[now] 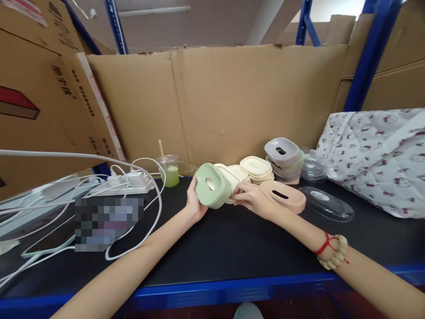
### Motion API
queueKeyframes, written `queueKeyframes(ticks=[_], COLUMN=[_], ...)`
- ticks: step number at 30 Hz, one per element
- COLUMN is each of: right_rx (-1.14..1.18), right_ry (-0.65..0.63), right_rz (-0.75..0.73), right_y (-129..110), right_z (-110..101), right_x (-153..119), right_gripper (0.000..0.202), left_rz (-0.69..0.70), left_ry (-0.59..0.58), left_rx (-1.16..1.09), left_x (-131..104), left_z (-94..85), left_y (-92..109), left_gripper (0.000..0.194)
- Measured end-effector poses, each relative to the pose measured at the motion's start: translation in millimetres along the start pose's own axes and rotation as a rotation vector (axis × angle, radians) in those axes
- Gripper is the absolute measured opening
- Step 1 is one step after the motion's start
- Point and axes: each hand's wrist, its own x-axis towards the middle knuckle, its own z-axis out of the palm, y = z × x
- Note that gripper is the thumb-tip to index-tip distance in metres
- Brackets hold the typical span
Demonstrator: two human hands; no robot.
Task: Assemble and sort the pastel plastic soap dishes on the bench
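My left hand grips a light green plastic tissue box by its left side, tilted so its oval slot faces me. Close to its right side, my right hand has its fingers drawn together on the edge of a cream plastic lid; the fingertips are partly hidden. Behind that hand rises a stack of cream lids. A peach slotted cover lies beside my right wrist. Further back, a grey slotted cover tops a stack of similar boxes.
A clear oval lid and clear plastic pieces lie right, near a patterned quilted bag. A cup of green drink stands back left. White cables and a power strip crowd the left side. Cardboard walls the back.
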Motion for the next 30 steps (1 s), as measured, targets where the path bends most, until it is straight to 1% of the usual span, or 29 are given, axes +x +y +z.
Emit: queueKeyframes(ticks=[3,4,6,7,9,10,12,13,15,17,19,22,25,27,30], right_rx=[0.144,0.204,0.317,0.364,0.447,0.501,0.658,0.751,0.923,1.034,1.093,1.132,1.128,1.104,1.037], right_ry=[-0.014,0.017,0.134,0.211,0.355,0.402,0.43,0.405,0.288,0.146,0.049,0.026,0.03,0.018,0.023], right_rz=[-0.012,-0.001,0.064,0.13,0.322,0.432,0.665,0.779,0.953,1.022,1.018,0.997,1.012,1.057,1.13], right_y=[-11.5,-14.9,-19.6,-20.7,-21.4,-21.5,-22.4,-23.6,-27.6,-32.0,-34.9,-34.8,-32.4,-31.2,-29.3], right_z=[3.4,4.3,5.3,5.3,4.5,4.0,2.9,2.5,2.3,3.0,4.4,7.0,8.0,6.3,0.9], right_x=[3.4,4.4,6.3,7.3,9.2,10.3,12.9,14.3,16.9,18.7,19.1,17.5,16.3,16.9,19.1], right_gripper=[0.013,0.014,0.018,0.02,0.024,0.025,0.034,0.042,0.054,0.054,0.044,0.03,0.026,0.03,0.042], left_rz=[-0.057,-0.066,-0.053,-0.033,0.004,0.022,0.067,0.096,0.169,0.227,0.264,0.317,0.33,0.346,0.45], left_ry=[0.017,0.016,0.016,0.021,0.037,0.045,0.034,0.011,-0.049,-0.118,-0.171,-0.217,-0.213,-0.172,-0.081], left_rx=[0.073,0.08,0.069,0.06,0.06,0.076,0.146,0.194,0.3,0.394,0.455,0.476,0.529,0.643,0.856], left_x=[-0.1,0.6,2.8,4.2,6.8,7.7,8.3,8.0,6.6,5.0,3.9,4.2,6.2,8.0,12.0], left_z=[-1.6,-2.2,-3.5,-4.2,-5.4,-6.1,-7.4,-8.2,-9.9,-11.5,-12.6,-12.5,-12.0,-13.2,-17.9], left_y=[-2.1,-2.0,-0.5,0.6,2.2,2.3,0.6,-1.0,-5.0,-8.4,-10.1,-9.4,-7.3,-6.6,-6.9], left_gripper=[0.037,0.038,0.037,0.033,0.025,0.02,0.012,0.011,0.013,0.017,0.02,0.026,0.029,0.026,0.01])
